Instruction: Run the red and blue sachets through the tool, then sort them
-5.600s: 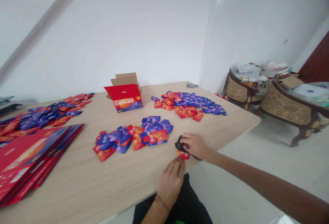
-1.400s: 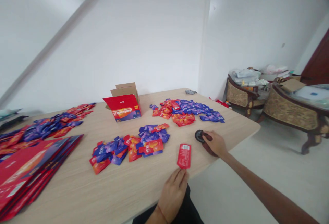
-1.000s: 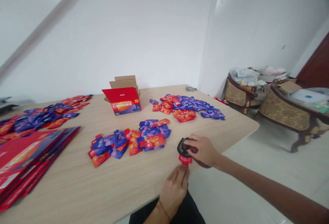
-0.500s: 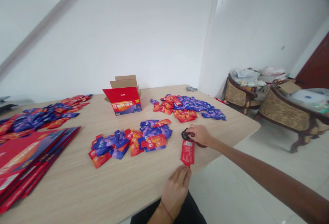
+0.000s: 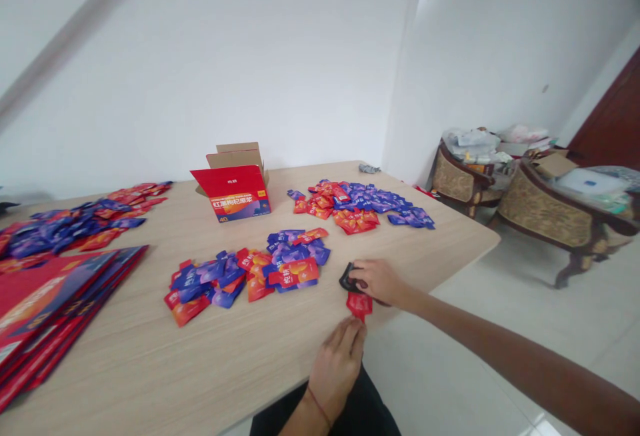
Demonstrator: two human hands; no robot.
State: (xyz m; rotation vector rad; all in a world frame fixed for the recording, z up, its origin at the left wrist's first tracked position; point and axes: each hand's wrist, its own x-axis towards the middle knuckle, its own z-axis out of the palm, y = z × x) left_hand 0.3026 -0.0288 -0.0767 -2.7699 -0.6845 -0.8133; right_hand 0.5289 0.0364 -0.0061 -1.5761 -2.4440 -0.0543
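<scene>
A red sachet (image 5: pixel 359 305) lies near the table's front edge, its narrow end toward me. That end is pinched by the fingers of my left hand (image 5: pixel 340 351). My right hand (image 5: pixel 381 281) is closed around a dark, rounded hand tool (image 5: pixel 348 279), whose exact kind I cannot make out. The tool rests over the sachet's far part and hides it, along with the barcode area. To the left of my hands lies a loose group of red and blue sachets (image 5: pixel 295 273). Another group of them (image 5: pixel 200 283) is farther left.
Behind stands an open red carton (image 5: pixel 240 199) with its flaps up. A pile of sachets (image 5: pixel 363 203) lies at the back right, another (image 5: pixel 75 226) at the far left. Flattened cartons (image 5: pixel 65 309) are stacked at the left edge. Cluttered armchairs (image 5: pixel 543 213) stand beyond the table (image 5: pixel 220 356).
My right hand has slid the dark tool toward me along the sachet, covering more of it. My left hand keeps its pinch on the narrow end. The view has shifted slightly.
</scene>
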